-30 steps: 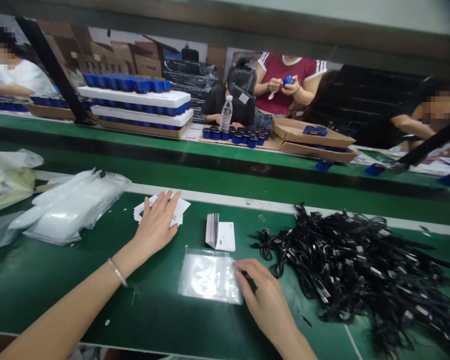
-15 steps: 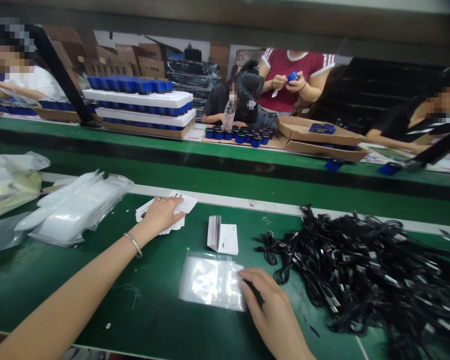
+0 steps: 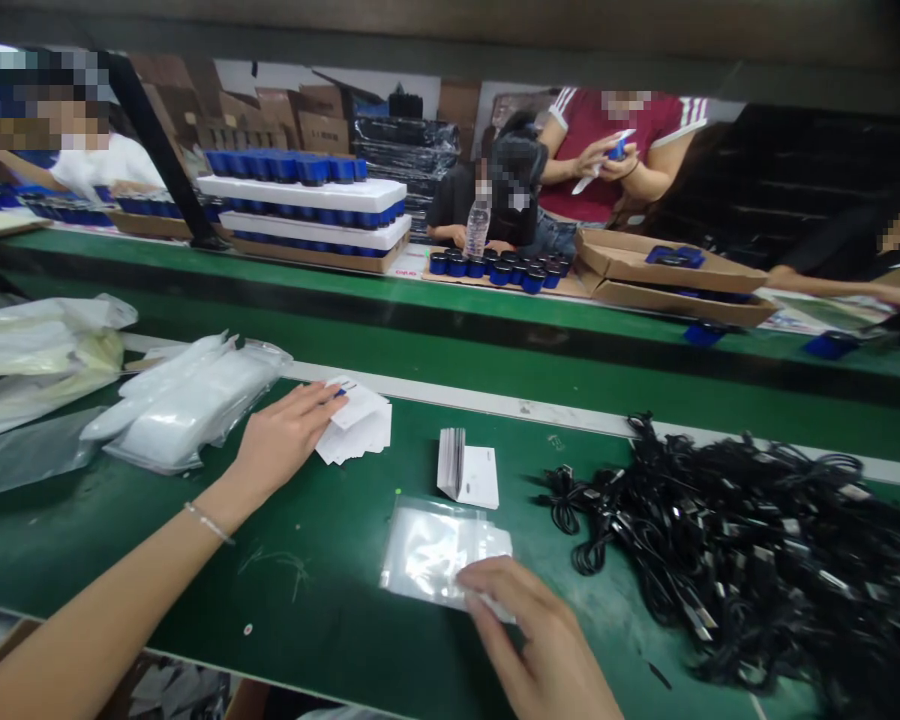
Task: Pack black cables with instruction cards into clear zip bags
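Observation:
My left hand [image 3: 289,430] rests at the left edge of a fanned pile of white cards [image 3: 360,432], its fingers stretched out over the top one. My right hand [image 3: 521,615] has thumb and forefinger pinched at the right part of a clear zip bag [image 3: 431,550] lying flat on the green table. White card edges show at the bag's right end. Behind the bag, a folded stack of white booklets [image 3: 451,465] stands on its edge against a flat white one [image 3: 481,477].
A big heap of black cables [image 3: 750,560] covers the right side. Filled plastic bags [image 3: 195,400] lie at the left. Across the green ledge are blue items [image 3: 495,268], cardboard trays [image 3: 667,265], a bottle [image 3: 478,228] and several people.
My left hand has slid left on the card pile, with its fingers straighter. My right hand has moved a little left onto the bag. The whole view has shifted slightly.

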Demonstrator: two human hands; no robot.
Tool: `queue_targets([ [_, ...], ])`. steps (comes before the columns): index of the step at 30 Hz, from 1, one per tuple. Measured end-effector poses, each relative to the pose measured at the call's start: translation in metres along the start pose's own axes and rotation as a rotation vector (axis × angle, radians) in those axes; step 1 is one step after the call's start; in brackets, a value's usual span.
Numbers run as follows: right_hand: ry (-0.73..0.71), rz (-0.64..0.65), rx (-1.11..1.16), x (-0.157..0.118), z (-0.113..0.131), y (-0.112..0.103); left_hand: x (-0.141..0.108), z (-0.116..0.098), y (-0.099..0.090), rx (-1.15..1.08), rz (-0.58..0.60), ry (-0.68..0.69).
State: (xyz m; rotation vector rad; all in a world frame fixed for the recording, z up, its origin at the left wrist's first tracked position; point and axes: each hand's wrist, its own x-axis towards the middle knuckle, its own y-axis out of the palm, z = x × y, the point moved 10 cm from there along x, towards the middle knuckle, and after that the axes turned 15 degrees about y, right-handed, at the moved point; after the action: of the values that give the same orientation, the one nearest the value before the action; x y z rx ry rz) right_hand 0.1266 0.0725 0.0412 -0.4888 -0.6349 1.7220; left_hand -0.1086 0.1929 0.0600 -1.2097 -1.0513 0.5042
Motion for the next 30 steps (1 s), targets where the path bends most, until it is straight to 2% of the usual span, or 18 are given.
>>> queue_targets([
  [2, -0.043, 0.170, 0.049, 0.006, 0.027, 0.016, -0.020, 0.003, 0.005, -0.017, 0.020, 0.000],
  [4, -0.094, 0.245, 0.043, 0.016, 0.054, 0.025, -0.036, 0.008, 0.012, -0.031, 0.048, -0.019],
  [7, -0.098, 0.219, -0.085, 0.045, 0.082, 0.039, -0.052, 0.010, 0.022, -0.066, 0.096, -0.044],
  [10, -0.092, 0.154, -0.368, 0.085, 0.100, 0.062, -0.060, 0.005, 0.026, -0.109, 0.117, -0.049],
  [11, -0.075, 0.143, -0.482, 0.100, 0.102, 0.072, -0.061, 0.004, 0.027, -0.118, 0.116, -0.055],
  [15, 0.049, 0.115, -0.582, 0.163, 0.100, 0.094, -0.067, 0.000, 0.029, -0.135, 0.109, -0.094],
  [18, 0.151, 0.145, -0.631, 0.192, 0.088, 0.105, -0.071, -0.002, 0.032, -0.158, 0.101, -0.102],
  [26, 0.208, 0.146, -0.641, 0.199, 0.078, 0.114, -0.080, -0.001, 0.033, -0.280, 0.018, -0.131],
  [30, 0.147, 0.178, -0.587, 0.194, 0.082, 0.119, -0.082, 0.008, 0.020, -0.364, -0.100, -0.205],
])
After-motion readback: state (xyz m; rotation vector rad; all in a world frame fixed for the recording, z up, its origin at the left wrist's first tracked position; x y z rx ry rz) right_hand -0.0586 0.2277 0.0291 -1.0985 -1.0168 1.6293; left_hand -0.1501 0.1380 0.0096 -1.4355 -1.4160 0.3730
